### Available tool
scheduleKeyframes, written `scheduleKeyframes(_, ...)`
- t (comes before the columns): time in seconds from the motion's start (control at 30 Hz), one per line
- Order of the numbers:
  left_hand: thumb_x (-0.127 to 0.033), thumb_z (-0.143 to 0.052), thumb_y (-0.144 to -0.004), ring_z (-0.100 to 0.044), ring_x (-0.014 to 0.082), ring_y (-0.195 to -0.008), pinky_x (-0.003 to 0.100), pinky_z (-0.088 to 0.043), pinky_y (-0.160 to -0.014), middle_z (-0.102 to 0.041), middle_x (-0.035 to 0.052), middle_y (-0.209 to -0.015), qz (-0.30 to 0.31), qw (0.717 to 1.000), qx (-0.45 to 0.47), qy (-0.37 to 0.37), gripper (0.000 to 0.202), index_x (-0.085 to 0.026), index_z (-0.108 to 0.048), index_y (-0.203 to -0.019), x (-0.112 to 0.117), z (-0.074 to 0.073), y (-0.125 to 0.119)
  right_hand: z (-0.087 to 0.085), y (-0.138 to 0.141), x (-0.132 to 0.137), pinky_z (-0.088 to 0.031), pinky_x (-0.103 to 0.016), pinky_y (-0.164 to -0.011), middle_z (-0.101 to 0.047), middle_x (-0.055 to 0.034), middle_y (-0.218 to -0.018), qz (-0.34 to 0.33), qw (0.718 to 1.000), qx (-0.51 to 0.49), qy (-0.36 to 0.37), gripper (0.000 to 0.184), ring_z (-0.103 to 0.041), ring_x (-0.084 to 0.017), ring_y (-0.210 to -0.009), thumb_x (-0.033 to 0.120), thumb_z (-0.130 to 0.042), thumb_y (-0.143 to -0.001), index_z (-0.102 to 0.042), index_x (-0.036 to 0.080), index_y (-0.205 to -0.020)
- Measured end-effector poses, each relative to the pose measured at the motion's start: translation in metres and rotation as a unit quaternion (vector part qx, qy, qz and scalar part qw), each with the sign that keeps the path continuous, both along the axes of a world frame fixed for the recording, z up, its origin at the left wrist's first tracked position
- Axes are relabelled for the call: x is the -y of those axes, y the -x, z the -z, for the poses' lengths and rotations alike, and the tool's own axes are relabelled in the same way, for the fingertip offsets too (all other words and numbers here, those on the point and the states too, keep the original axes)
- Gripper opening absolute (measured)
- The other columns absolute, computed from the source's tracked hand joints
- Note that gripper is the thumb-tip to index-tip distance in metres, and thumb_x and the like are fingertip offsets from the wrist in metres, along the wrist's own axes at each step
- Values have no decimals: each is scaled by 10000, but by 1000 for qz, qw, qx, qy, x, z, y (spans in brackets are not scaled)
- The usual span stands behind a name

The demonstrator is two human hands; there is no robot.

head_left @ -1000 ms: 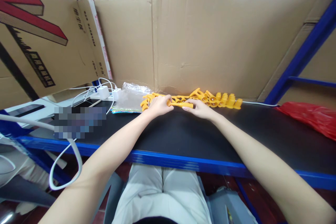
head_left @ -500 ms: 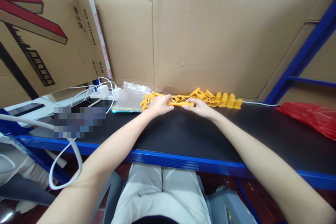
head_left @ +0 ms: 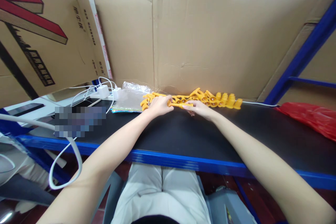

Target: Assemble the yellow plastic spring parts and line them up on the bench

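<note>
My left hand [head_left: 160, 105] is closed around the left end of a slim, ridged yellow plastic piece [head_left: 179, 105]. At the other end, my right hand [head_left: 200, 110] pinches the piece between thumb and fingers. It lies roughly level, just above the black table surface. Close behind both hands runs a row of yellow plastic parts: branched pieces [head_left: 148, 98] on the left, hollow pieces with round openings in the middle, and small cup-shaped pieces [head_left: 230, 100] on the right. My hands partly hide this row and both ends of the held piece.
Clear plastic bags [head_left: 128, 98] lie left of the yellow parts. Further left are white chargers and cables [head_left: 103, 91] and a phone [head_left: 27, 109]. A red plastic bag [head_left: 307, 115] lies on the right. Cardboard [head_left: 210, 42] walls the back; a blue edge [head_left: 183, 161] runs along the front.
My right hand has shifted slightly left along the yellow piece, its fingers now showing beneath the end. My left hand has stayed almost still.
</note>
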State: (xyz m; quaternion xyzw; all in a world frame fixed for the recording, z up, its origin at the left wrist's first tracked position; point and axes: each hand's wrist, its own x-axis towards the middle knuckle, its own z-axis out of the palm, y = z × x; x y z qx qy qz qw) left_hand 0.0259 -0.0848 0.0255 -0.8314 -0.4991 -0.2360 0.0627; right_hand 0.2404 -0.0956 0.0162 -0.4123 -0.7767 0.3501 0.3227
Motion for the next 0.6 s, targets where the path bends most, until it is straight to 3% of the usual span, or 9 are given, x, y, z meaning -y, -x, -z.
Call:
scheduleKeyframes(0.4,-327,-543,-705,-614,209,-804,293,-442,-711,-669,31,-866,0,1000,-3,9,317,-231,-594,-1003,1,0,-1,3,-2,-3,-331,-259,-528,-471,44,-561,-6,999,-25,24,357,-421,-81,-483,506,-589,-764,-523,166,-678)
scheduleKeyframes(0.6,-311,-539,-712,-619,221,-797,306,-450,-698,-666,37,-852,2,1000,-1,12,295,-228,-595,-989,-7,2,5,6,-1,-5,-423,-270,-545,-599,-10,-747,37,994,-87,64,355,-537,-99,-549,441,-648,-729,-564,166,-938)
